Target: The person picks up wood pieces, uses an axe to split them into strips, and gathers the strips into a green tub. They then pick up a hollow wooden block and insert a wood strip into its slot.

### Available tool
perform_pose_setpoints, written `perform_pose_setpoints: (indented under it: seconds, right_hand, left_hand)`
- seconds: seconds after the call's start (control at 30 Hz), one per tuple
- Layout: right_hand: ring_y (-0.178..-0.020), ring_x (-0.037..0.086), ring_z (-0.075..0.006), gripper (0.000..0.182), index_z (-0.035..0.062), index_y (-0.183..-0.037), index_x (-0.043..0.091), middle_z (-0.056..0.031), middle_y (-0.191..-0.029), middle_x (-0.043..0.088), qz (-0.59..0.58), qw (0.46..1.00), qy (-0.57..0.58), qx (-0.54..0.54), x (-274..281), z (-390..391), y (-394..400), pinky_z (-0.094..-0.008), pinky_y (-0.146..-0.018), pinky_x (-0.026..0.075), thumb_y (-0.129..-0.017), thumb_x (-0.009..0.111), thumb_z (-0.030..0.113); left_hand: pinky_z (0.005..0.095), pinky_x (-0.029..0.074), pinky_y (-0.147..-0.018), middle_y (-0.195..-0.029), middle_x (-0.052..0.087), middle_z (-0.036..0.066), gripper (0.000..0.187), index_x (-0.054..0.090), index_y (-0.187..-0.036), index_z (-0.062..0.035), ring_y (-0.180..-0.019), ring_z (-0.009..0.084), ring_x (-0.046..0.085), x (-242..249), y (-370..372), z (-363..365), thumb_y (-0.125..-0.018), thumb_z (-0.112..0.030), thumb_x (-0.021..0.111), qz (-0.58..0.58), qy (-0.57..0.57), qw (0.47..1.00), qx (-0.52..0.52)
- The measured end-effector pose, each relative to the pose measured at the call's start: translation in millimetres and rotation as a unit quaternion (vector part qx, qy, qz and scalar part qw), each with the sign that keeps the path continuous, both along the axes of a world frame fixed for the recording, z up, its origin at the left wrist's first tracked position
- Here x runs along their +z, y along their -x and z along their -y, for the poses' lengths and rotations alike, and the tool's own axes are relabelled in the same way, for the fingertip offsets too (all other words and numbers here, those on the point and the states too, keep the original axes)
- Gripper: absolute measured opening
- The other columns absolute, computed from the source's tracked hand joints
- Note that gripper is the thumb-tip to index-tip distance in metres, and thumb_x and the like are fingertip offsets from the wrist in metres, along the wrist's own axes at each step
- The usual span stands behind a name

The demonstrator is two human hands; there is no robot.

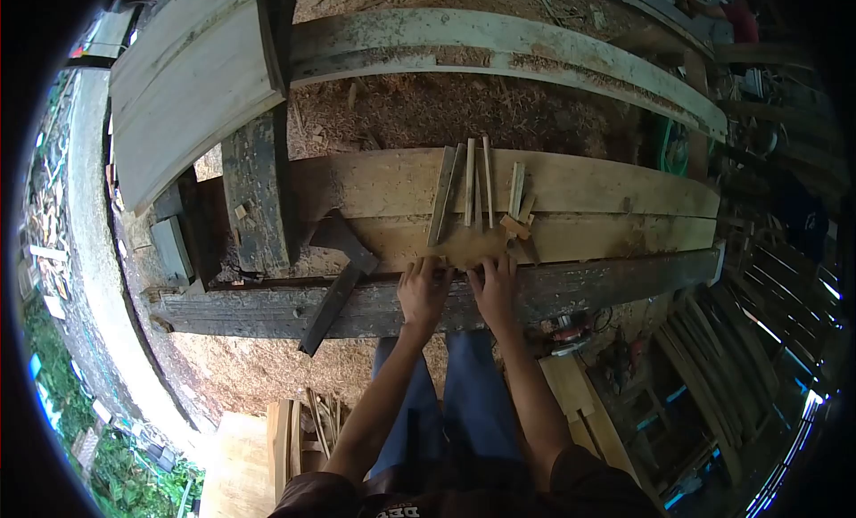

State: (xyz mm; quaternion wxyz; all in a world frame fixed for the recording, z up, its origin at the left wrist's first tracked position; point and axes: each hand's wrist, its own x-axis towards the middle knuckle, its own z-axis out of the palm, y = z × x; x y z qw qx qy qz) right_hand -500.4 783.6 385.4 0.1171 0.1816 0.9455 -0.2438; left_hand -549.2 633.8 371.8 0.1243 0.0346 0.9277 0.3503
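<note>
At the near edge of the wooden bench planks, my left hand and my right hand work close together, fingers bent down and closed. Their fingertips meet around something small that I cannot make out. Just beyond them lies a pale patch of wood dust. Several thin wood strips lie side by side past my fingers. Small wood offcuts are piled beyond my right hand. To the left of my left hand, a hatchet rests across the bench, its handle over the front beam.
A weathered beam runs along the bench front. Broad boards stand at upper left; a long plank spans the back. Wood shavings cover the floor. A power tool sits at lower right. Another person is at upper right.
</note>
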Motion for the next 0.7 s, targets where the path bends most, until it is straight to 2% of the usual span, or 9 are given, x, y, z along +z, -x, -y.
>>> perform_pose_setpoints:
  seconds: [0.17,0.23,0.3,0.33,0.4,0.53,0.6,0.63,0.7]
  right_hand:
    - [-0.108,0.058,-0.0349,0.027,0.0034,-0.114,0.064,-0.0151,-0.106,0.062,-0.09,0.99,-0.044,0.1,-10.3,-11.0,-3.7,-0.0488,-0.088,0.047,-0.091,0.073,0.014]
    - [-0.105,0.06,-0.0341,0.027,0.0045,-0.116,0.063,-0.0145,-0.105,0.063,-0.125,0.983,-0.037,0.13,-7.3,-17.7,3.7,-0.0467,-0.085,0.048,-0.091,0.072,0.013]
    - [-0.092,0.064,-0.0325,0.027,0.0058,-0.12,0.063,-0.0115,-0.101,0.065,-0.189,0.979,0.055,0.048,-5.9,-27.2,14.4,-0.0428,-0.077,0.05,-0.094,0.071,0.012]
    - [-0.092,0.064,-0.0325,0.027,0.0058,-0.12,0.063,-0.0115,-0.101,0.065,-0.195,0.978,0.056,0.05,-2.8,-31.5,28.6,-0.0428,-0.077,0.05,-0.094,0.071,0.012]
    - [-0.097,0.065,-0.0321,0.036,0.0074,-0.129,0.059,-0.0135,-0.107,0.065,-0.15,0.964,0.191,-0.111,-2.5,-30.6,50.7,-0.0439,-0.08,0.051,-0.096,0.069,0.013]
    - [-0.11,0.063,-0.0341,0.04,0.0065,-0.134,0.057,-0.0146,-0.115,0.064,-0.146,0.93,0.316,-0.12,-1.3,-35.9,90.0,-0.0458,-0.088,0.05,-0.096,0.069,0.013]
    - [-0.117,0.059,-0.0362,0.043,0.0052,-0.137,0.054,-0.0164,-0.123,0.06,-0.242,0.965,0.098,-0.015,13.0,-43.1,88.0,-0.0474,-0.096,0.047,-0.096,0.067,0.01]
    - [-0.117,0.059,-0.0362,0.043,0.0052,-0.137,0.054,-0.0164,-0.123,0.06,-0.242,0.965,0.097,-0.015,8.5,-50.6,76.3,-0.0474,-0.096,0.047,-0.096,0.067,0.01]
    - [-0.121,0.055,-0.0381,0.046,0.0036,-0.138,0.053,-0.0183,-0.129,0.056,-0.181,0.979,0.012,-0.091,1.9,-70.9,42.3,-0.0494,-0.104,0.043,-0.095,0.068,0.009]
  left_hand:
    - [0.0449,0.052,-0.08,-0.093,0.069,0.01,0.019,0.066,-0.098,-0.008,-0.092,0.0331,0.066,-18.0,-14.6,-14.1,-0.087,-0.022,0.074,-0.066,0.064,0.996,-0.006]
    - [0.0452,0.054,-0.08,-0.094,0.071,0.009,0.014,0.068,-0.098,-0.0096,-0.091,0.0333,0.067,-17.1,-13.8,-14.1,-0.087,-0.017,0.073,-0.012,0.055,0.998,-0.007]
    - [0.0455,0.054,-0.08,-0.093,0.071,0.008,0.013,0.067,-0.097,-0.0105,-0.091,0.0334,0.067,-16.4,-15.9,-12.7,-0.087,-0.016,0.072,-0.024,0.048,0.998,-0.014]
    - [0.0457,0.054,-0.08,-0.093,0.071,0.008,0.011,0.067,-0.096,-0.0114,-0.091,0.0336,0.067,-15.6,-13.5,-15.2,-0.087,-0.015,0.072,-0.031,0.038,0.999,-0.017]
    - [0.0461,0.054,-0.08,-0.091,0.07,0.009,0.012,0.066,-0.096,-0.0116,-0.09,0.0334,0.066,-14.3,-11.8,-17.4,-0.087,-0.015,0.072,-0.018,0.042,0.999,-0.025]
    - [0.0463,0.054,-0.074,-0.085,0.068,0.009,0.014,0.065,-0.093,-0.0123,-0.085,0.0346,0.067,-4.4,-6.9,-21.7,-0.085,-0.015,0.075,-0.068,0.05,0.996,-0.025]
    - [0.0457,0.055,-0.075,-0.085,0.067,0.01,0.013,0.065,-0.093,-0.0116,-0.086,0.0348,0.067,-2.2,-8.1,-22.7,-0.085,-0.015,0.076,0.005,0.006,1.0,0.002]
    - [0.045,0.055,-0.075,-0.085,0.067,0.011,0.013,0.066,-0.092,-0.0108,-0.087,0.0349,0.066,1.2,-5.4,-28.0,-0.085,-0.015,0.077,0.074,-0.042,0.996,0.033]
    - [0.0437,0.055,-0.076,-0.086,0.068,0.011,0.012,0.067,-0.093,-0.0106,-0.088,0.0338,0.066,15.3,6.2,-41.2,-0.086,-0.015,0.076,0.035,-0.055,0.996,0.056]
